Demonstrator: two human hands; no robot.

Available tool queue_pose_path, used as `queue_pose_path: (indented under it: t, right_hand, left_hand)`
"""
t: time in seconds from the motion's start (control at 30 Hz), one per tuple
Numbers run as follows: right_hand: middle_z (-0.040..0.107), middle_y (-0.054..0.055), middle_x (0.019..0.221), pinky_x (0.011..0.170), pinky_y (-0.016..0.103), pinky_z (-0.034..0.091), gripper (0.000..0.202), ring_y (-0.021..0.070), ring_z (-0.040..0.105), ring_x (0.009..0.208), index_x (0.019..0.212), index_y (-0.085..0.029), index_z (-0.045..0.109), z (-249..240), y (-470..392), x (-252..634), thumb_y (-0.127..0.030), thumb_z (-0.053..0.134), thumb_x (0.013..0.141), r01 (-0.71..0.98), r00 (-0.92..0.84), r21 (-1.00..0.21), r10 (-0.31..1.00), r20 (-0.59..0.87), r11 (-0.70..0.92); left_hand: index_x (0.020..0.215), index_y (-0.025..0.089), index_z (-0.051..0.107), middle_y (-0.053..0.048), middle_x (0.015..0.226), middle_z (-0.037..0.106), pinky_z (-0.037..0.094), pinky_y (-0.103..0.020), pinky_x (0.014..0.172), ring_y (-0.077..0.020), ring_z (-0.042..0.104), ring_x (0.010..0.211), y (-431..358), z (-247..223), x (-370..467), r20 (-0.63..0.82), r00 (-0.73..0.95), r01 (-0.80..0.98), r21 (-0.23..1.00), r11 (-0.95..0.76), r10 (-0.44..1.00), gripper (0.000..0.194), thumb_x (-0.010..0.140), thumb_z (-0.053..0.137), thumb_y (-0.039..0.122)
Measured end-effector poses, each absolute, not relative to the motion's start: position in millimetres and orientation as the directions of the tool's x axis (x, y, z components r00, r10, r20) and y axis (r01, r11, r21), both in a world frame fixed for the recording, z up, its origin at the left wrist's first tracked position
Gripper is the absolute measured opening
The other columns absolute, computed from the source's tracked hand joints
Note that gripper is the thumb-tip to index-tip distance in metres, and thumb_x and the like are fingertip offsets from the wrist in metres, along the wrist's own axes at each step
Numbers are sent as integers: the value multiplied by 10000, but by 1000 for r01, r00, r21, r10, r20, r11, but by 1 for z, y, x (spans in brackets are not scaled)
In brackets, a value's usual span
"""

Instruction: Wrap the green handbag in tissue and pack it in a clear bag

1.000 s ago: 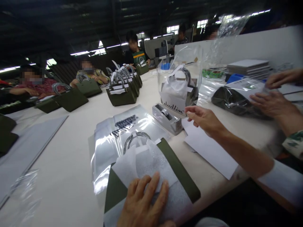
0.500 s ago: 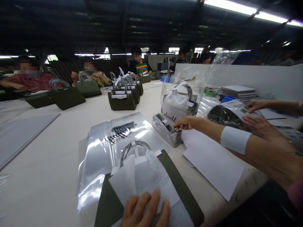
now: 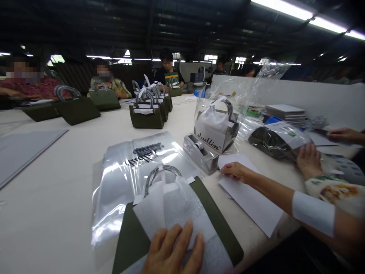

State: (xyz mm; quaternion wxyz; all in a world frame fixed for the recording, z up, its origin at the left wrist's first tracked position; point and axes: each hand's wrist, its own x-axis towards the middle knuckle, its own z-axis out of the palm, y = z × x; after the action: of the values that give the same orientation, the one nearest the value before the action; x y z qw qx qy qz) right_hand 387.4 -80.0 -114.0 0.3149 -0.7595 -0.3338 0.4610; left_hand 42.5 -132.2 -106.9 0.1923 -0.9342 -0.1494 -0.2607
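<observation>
We are in a factory packing hall, at a long white counter shared by several seated workers. Rows of identical dark green handbags with wrapped handles stand along it, some already sealed in clear plastic bags. A printed transparent packing bag, white tissue wrapping paper, a grey metal tape dispenser and a stack of flat grey cardboard sheets lie about. Overhead we see a dark industrial roof with long fluorescent tube lights.
</observation>
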Motion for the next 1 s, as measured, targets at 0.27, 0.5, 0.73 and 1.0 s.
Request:
queue_pose_path:
  t: [0.27, 0.5, 0.73, 1.0]
  right_hand:
    - [564, -9, 713, 330, 139, 99, 264, -43, 242, 324, 855, -129, 599, -25, -162, 299, -364, 637, 740, -138, -251, -758, 763, -595, -637]
    - [487, -48, 509, 292, 123, 96, 237, -24, 209, 277, 754, -111, 594, -36, -185, 246, -347, 611, 750, -194, -221, -619, 649, -728, -761]
    - [516, -35, 511, 283, 113, 134, 221, -13, 260, 285, 674, -113, 582, -33, -174, 236, -317, 569, 758, -70, -115, -597, 601, -791, -800]
    - [589, -3, 658, 338, 119, 219, 231, -7, 326, 346, 849, -143, 501, -22, -189, 229, -247, 624, 683, -133, 34, -616, 617, -786, -777]
  left_hand:
    - [1068, 190, 574, -124, 1127, 511, 320, -365, 817, -242, 478, 956, -140, -108, 53, 619, 739, 373, -48, -926, 266, 553, 821, 323, 617]
    - [1203, 181, 473, -127, 1448, 192, 343, -353, 762, -241, 463, 958, -145, -102, 50, 510, 804, 364, -15, -931, 306, 581, 732, 535, 516]
    - [1141, 239, 513, 10, 1265, 510, 368, -331, 793, -216, 480, 962, -142, -91, 49, 411, 849, 344, 45, -938, 331, 566, 666, 615, 529]
    - [1129, 179, 491, -35, 1188, 561, 402, -348, 809, -224, 496, 972, -142, -86, 47, 387, 828, 336, 237, -912, 406, 542, 668, 638, 422]
